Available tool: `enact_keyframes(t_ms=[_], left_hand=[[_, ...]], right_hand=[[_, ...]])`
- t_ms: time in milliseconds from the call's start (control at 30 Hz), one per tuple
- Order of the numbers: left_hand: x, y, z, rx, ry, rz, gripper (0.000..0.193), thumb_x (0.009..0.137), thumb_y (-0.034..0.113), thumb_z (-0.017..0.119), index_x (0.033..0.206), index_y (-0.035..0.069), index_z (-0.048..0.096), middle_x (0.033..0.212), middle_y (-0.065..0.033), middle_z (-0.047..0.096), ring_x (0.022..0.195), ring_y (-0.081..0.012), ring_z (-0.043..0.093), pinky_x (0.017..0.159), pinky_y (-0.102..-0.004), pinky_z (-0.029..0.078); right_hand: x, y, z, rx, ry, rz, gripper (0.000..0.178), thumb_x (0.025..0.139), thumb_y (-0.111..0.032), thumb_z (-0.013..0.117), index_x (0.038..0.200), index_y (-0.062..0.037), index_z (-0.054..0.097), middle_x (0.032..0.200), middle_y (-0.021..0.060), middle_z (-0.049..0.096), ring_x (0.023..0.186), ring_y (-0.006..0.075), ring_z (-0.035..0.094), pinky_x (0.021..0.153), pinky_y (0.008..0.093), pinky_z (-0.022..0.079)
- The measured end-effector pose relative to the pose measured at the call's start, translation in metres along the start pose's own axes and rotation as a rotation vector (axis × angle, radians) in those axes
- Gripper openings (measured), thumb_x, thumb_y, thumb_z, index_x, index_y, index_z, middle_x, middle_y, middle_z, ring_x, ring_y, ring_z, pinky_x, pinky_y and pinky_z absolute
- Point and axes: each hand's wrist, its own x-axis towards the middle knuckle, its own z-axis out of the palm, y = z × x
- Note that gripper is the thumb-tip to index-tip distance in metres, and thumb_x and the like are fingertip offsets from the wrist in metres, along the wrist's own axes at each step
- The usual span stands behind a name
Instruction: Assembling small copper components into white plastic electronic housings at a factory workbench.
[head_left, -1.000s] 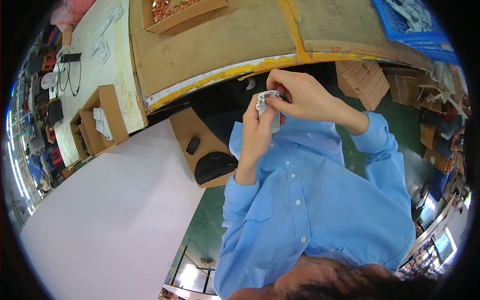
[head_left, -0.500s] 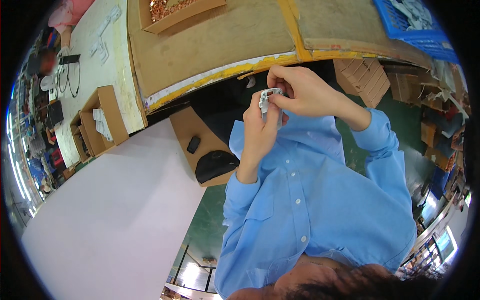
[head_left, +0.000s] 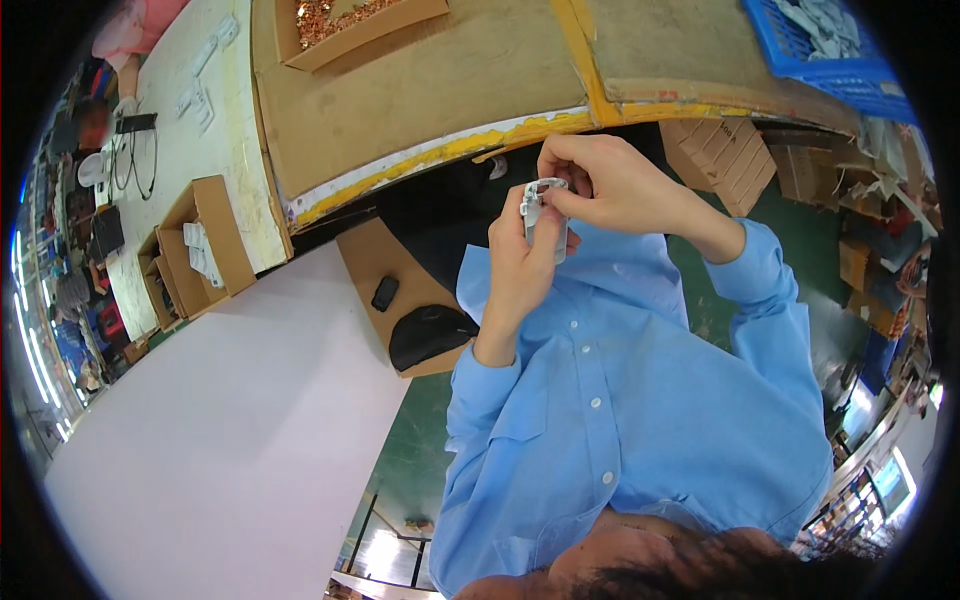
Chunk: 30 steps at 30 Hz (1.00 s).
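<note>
Plastic case (head_left: 531, 208), white, gripped in the left hand (head_left: 518, 268) near the yellow-edged surface (head_left: 430, 110), with the right hand (head_left: 622, 185) bent over its upper end, whether pinching anything cannot be told.

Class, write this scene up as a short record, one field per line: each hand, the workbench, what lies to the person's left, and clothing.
Left hand: holds a white plastic casing
Right hand: fingers at the casing's upper end; whether they pinch a small part is hidden
Workbench: cardboard tray of copper-coloured pieces; blue plastic basket at upper right
Person's left: black pouch and small black device on cardboard
Clothing: light blue shirt
</note>
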Motion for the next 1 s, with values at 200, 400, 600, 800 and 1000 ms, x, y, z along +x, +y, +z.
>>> enact_keyframes(t_ms=[200,400,600,800,1000], left_hand=[[0.0,-0.0009,-0.0014,0.01,0.01,-0.002,0.021,0.098,0.012,0.047,0.112,-0.001,0.055,0.085,-0.0067,0.064,0.068,-0.0117,0.066,0.059,-0.0259,0.055],[0.0003,0.0002,-0.0002,0.034,0.014,0.009,0.02,0.099,0.012,0.046,0.111,-0.001,0.055,0.083,-0.0062,0.064,0.067,-0.0115,0.066,0.058,-0.0258,0.055],[0.0002,-0.0003,-0.0004,0.053,0.014,-0.001,0.019,0.098,0.011,0.046,0.11,-0.001,0.056,0.082,-0.0063,0.064,0.066,-0.012,0.066,0.057,-0.0257,0.054],[-0.0002,-0.0021,-0.0016,0.043,-0.003,0.005,0.021,0.099,0.012,0.043,0.109,-0.001,0.056,0.08,-0.0071,0.065,0.064,-0.0126,0.066,0.056,-0.0257,0.053],[-0.0021,0.0002,-0.0021,0.067,-0.015,0.02,0.023,0.101,0.012,0.039,0.111,-0.002,0.055,0.081,-0.0089,0.066,0.064,-0.0135,0.066,0.056,-0.0263,0.054]], right_hand=[[0.0026,-0.0006,0.001,-0.023,-0.005,-0.011,0.015,0.081,-0.011,0.067,0.088,-0.0024,0.058,0.068,0.0064,0.056,0.059,0.0155,0.054,0.054,0.0288,0.043],[0.0036,-0.0004,0.001,-0.045,-0.003,-0.023,0.015,0.081,-0.011,0.067,0.088,-0.0019,0.058,0.069,0.0066,0.057,0.06,0.0159,0.055,0.055,0.0291,0.044],[0.0027,-0.0016,0.0013,-0.042,-0.003,-0.007,0.014,0.081,-0.01,0.067,0.087,-0.0017,0.057,0.069,0.0075,0.057,0.059,0.0169,0.055,0.054,0.0296,0.044],[0.0036,-0.0027,0.0007,-0.065,-0.002,-0.008,0.015,0.079,-0.012,0.068,0.084,-0.0017,0.057,0.066,0.0083,0.057,0.057,0.0186,0.056,0.053,0.0304,0.044],[0.0042,-0.0022,0.0013,-0.051,0.007,0.004,0.017,0.077,-0.013,0.068,0.08,-0.0019,0.057,0.063,0.0082,0.056,0.055,0.0191,0.055,0.053,0.0307,0.043]])
